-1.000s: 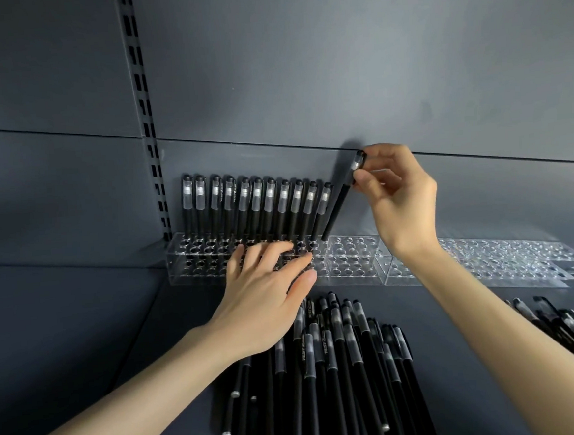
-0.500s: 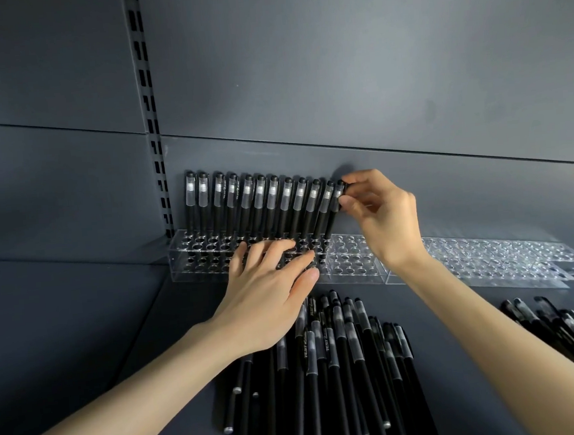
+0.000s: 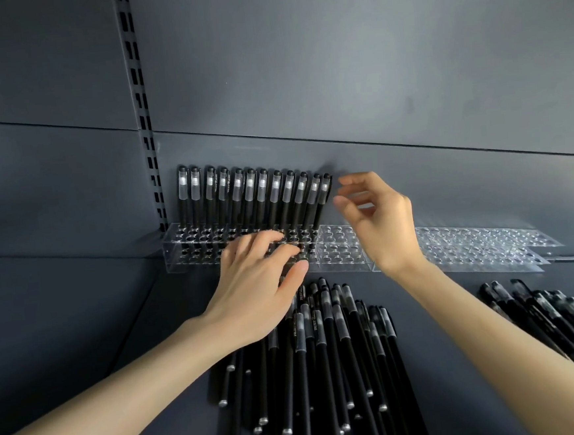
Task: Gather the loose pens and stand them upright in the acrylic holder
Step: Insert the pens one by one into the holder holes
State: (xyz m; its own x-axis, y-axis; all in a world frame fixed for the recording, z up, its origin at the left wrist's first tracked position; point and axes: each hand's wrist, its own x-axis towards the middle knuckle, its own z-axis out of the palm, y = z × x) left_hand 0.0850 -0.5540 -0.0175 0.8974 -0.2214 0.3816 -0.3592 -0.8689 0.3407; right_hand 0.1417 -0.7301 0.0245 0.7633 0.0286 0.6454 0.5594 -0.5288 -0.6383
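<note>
A clear acrylic holder (image 3: pixel 192 250) with rows of round holes stands against the back wall of the dark shelf. Several black pens (image 3: pixel 250 199) stand upright in its rear row. The rightmost standing pen (image 3: pixel 323 197) leans slightly. My right hand (image 3: pixel 379 223) hovers just right of that pen, fingers loosely spread, holding nothing. My left hand (image 3: pixel 260 288) rests flat with straight fingers on the holder's front. A pile of loose black pens (image 3: pixel 325 368) lies on the shelf below my hands.
More empty acrylic holders (image 3: pixel 487 246) extend to the right along the wall. A second heap of black pens (image 3: pixel 555 323) lies at the right edge. A slotted upright rail (image 3: pixel 141 108) runs up the wall at the left.
My right hand lowered a tilted pen into the holder at the row's right end, let go of it, and drew slightly away to the right. My left hand stayed on the holder.
</note>
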